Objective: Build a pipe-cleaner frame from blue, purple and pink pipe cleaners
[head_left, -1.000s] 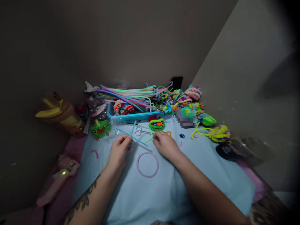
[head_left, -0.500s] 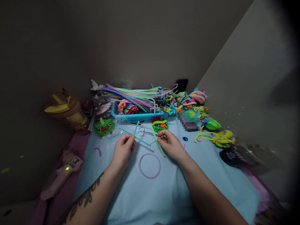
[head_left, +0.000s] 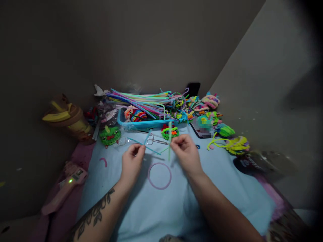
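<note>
My right hand (head_left: 186, 153) pinches green pipe cleaner (head_left: 169, 141), upright, straight, unbent. My left hand (head_left: 131, 163) pinches thin blue strand (head_left: 151, 150) low over blue cloth (head_left: 156, 208). One purple ring (head_left: 148, 175) lies finished between my hands (closed loop). Green piece unshaped: work on it barely begun, I judge.

I find no legible text, label, brand or number. One dark object (head_left: 248, 163) at the right edge of the blue cloth (head_left: 156, 208) bears pale script lettering, too blurred for me to read.
</note>
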Demonstrator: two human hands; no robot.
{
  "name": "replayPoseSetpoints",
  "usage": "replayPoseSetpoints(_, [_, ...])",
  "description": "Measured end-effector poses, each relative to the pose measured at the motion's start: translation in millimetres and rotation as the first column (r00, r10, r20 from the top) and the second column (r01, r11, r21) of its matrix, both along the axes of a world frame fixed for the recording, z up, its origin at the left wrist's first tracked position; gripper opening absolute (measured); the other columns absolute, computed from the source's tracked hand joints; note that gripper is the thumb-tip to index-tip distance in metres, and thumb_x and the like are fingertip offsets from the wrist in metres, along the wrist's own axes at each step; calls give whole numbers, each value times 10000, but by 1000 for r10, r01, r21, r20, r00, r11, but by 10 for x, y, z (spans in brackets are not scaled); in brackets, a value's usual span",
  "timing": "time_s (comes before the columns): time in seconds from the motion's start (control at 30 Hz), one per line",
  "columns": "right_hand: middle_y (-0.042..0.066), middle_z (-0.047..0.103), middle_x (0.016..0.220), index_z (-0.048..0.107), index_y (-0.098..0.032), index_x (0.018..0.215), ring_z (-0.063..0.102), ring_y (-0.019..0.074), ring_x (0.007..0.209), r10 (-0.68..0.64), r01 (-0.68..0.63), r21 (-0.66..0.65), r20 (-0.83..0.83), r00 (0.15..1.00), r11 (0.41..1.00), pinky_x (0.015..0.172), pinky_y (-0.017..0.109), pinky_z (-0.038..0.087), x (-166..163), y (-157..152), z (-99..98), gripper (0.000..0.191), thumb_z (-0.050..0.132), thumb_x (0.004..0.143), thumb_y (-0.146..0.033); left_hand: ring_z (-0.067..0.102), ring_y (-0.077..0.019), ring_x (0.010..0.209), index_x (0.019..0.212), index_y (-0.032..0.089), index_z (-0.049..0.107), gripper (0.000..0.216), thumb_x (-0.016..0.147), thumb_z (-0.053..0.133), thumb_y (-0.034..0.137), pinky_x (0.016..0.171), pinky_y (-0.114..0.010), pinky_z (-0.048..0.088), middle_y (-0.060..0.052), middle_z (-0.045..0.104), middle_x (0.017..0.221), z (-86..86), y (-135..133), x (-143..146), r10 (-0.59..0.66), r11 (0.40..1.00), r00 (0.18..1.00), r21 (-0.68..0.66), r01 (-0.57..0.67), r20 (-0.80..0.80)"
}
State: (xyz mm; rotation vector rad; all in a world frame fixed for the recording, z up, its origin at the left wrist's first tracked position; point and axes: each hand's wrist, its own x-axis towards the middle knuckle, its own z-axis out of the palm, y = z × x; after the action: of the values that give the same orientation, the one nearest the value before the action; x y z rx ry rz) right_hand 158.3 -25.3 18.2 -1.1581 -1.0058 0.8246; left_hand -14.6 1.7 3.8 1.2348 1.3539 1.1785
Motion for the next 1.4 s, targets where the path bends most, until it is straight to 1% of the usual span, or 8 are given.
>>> replayPoseSetpoints(0.07, [-31,545,727,429,-224,762,514,118,668,-127,127,46,-6,992,991,624,240,405,251,49,17,237,659,711,-235,479,-102,550,731,165,586,216,740,619,377,506,-192,379,34,536,597,4,66,-57,116,993,991,5,-116,67])
replayPoseSetpoints(0.17, [-23,540,712,466,-215,758,502,124,638,21,0,-89,234,972,996,590,243,392,589,89,-1,175,635,713,-232,467,-90,548,720,165,575,201,726,637,356,501,-181,381,35,531,617,-11,119,-94,168,986,970,-10,-169,176])
replayPoseSetpoints(0.27, [-33,502,659,499,-213,765,459,122,574,112,8,-218,534,838,976,550,245,361,794,80,-28,81,573,733,-208,464,-93,549,717,166,576,209,723,644,364,483,-182,383,31,533,628,-41,108,-77,121,992,970,-55,-112,209])
replayPoseSetpoints(0.4, [-11,533,714,511,-211,808,488,144,631,-28,168,-121,725,689,978,603,266,373,926,58,-22,55,520,755,-204,465,-98,562,717,169,583,217,727,648,376,477,-180,385,30,534,626,-72,92,-56,92,995,976,-64,-81,198])
replayPoseSetpoints(0.5, [2,547,753,497,-209,822,513,154,671,-107,200,-58,684,722,978,637,275,394,903,60,-27,64,513,764,-232,467,-97,574,715,165,585,222,720,654,376,478,-176,381,24,548,647,-73,100,-54,98,994,972,-71,-84,212])
replayPoseSetpoints(0.73, [-25,536,708,512,-219,804,503,147,655,267,-140,-246,626,733,959,619,265,373,507,87,-120,73,500,747,-175,459,-95,565,705,162,580,247,697,663,394,467,-173,368,27,536,631,-54,95,-48,93,990,970,-121,-66,226])
replayPoseSetpoints(0.93, [-27,508,727,459,-226,780,521,139,675,327,-312,-128,126,936,941,616,259,404,175,34,-69,113,569,753,-222,479,-109,558,710,164,582,256,692,649,410,475,-192,375,26,549,624,-92,75,-22,46,992,987,-127,-26,154])
replayPoseSetpoints(1.4, [-36,553,747,434,-229,777,536,136,714,61,-40,-91,247,967,995,684,270,408,-382,-62,-147,146,562,745,-166,482,-115,577,657,146,619,159,703,630,298,555,-222,379,11,567,604,-36,-115,113,-206,977,976,-49,210,64])
